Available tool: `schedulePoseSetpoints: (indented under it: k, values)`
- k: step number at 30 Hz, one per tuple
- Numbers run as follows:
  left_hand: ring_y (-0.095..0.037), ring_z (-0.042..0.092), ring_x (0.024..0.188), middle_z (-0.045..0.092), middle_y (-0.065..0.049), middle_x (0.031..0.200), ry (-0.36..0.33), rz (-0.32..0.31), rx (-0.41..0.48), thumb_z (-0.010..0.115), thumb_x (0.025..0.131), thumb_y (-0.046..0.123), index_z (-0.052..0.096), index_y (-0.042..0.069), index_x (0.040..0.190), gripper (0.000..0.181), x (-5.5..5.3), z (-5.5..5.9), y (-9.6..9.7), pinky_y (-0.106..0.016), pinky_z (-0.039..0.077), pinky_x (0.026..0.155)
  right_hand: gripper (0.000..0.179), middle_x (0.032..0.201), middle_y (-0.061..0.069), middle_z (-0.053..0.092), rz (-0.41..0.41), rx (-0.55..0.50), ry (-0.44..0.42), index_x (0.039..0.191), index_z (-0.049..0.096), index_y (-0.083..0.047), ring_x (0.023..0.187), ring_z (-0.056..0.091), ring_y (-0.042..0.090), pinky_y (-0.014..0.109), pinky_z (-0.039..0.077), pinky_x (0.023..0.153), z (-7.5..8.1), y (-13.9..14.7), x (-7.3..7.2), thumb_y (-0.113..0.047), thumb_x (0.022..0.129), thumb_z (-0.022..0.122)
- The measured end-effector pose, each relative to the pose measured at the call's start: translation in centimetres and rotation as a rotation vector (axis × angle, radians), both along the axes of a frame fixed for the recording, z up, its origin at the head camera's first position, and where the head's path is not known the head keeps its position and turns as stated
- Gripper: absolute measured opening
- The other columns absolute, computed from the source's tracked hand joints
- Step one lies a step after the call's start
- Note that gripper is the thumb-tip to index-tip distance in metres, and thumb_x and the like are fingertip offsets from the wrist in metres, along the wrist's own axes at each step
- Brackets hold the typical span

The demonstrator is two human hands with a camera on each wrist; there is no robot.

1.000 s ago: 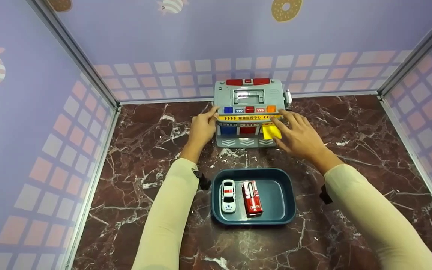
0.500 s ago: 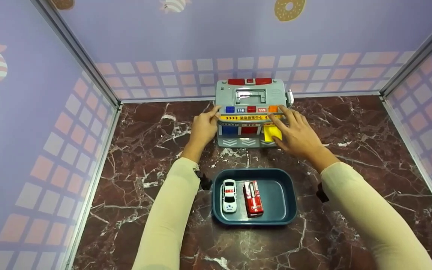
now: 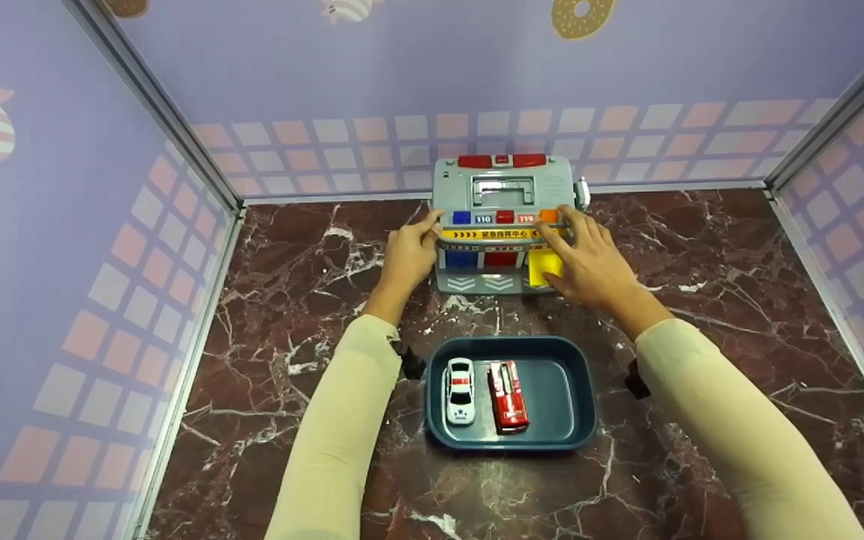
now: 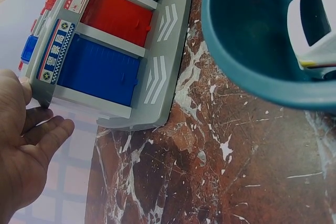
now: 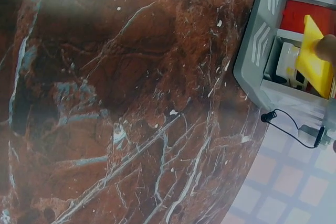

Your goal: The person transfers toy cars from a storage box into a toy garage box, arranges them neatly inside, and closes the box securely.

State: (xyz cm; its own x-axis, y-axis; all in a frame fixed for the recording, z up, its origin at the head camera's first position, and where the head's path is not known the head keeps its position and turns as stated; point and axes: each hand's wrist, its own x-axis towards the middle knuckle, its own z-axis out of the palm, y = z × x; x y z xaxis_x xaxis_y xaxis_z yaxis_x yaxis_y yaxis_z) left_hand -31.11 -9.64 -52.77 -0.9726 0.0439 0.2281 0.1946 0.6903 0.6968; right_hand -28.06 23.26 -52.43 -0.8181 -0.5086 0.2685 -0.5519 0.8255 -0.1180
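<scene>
A grey toy garage stands against the back wall. It has a blue door, a red door and a yellow door that is tilted outward. Behind the yellow one, a white toy vehicle sits in the bay. My left hand holds the garage's left end, fingertips at its upper corner. With the thumb, my right hand presses the outer face of the yellow door, while its other fingers rest along the garage's top front edge near the orange button.
Nearer me on the marbled surface stands a dark teal tray. In it lie a white toy police car and a red toy fire truck. A small dark cord hangs at the garage's right side.
My right hand has shifted slightly left and inward over the garage, and the yellow door's lower edge has moved a little downward. The left hand keeps its place at the garage's end.
</scene>
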Motion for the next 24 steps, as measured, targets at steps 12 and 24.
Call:
schedulePoseSetpoints:
  k: [12,24]
  values:
    - [-0.044,0.077,0.116,0.079,-0.018,0.132,-0.02,0.017,-0.001,0.063,0.113,0.032,0.076,0.021,0.144,0.036,0.0,0.1,0.1,-0.057,0.058,0.106,0.096,0.164,0.033,0.033,-0.046,0.02,-0.022,0.167,0.044,-0.021,0.148,0.041,0.056,0.073,0.043,0.116,0.1,-0.9,-0.6,-0.031,0.086,0.095]
    - [-0.042,0.076,0.099,0.084,-0.016,0.118,-0.006,0.016,-0.011,0.062,0.115,0.031,0.076,0.021,0.144,0.034,0.0,0.0,0.1,-0.058,0.06,0.098,0.096,0.16,0.031,0.035,-0.127,0.125,0.02,0.166,0.042,-0.024,0.139,0.042,0.054,0.072,0.042,0.104,-0.7,-1.7,-1.1,-0.035,0.087,0.095]
